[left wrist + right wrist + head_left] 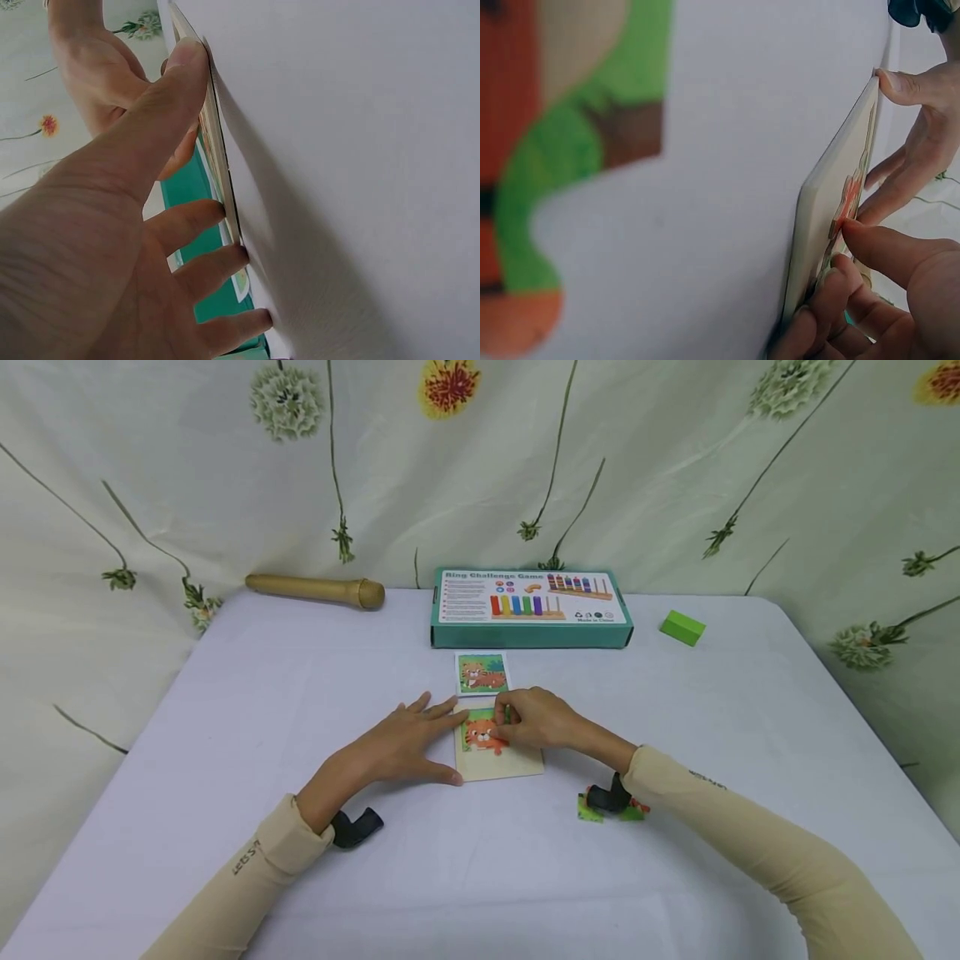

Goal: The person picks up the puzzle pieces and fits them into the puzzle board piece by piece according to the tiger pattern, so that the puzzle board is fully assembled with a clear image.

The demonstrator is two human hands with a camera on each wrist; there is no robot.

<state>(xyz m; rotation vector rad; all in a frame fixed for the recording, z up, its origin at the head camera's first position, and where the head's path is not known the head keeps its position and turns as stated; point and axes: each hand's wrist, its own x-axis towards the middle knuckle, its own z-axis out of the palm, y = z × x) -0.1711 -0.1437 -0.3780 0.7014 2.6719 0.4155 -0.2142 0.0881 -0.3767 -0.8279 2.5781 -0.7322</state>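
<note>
A wooden puzzle board point(498, 768) lies mid-table, with tiger puzzle pieces point(480, 735) set in its upper left part. My left hand point(408, 739) has its fingers spread, thumb and fingertips touching the board's left edge. With thumb and fingers bent, my right hand point(540, 718) pinches a puzzle piece point(844, 210) at the board; the hand largely hides that piece. Just beyond the board is a picture card point(482, 675) of a tiger. Loose puzzle pieces point(590, 808) lie below my right wrist, partly covered by its black camera mount, and one looms close in the right wrist view.
Behind the card sits a teal Ring Challenge Game box point(532, 636). A brown microphone-shaped object point(315, 591) rests at the back left edge, and a green block point(682, 627) at the back right. Flower-patterned cloth point(450, 485) hangs behind the white-covered table.
</note>
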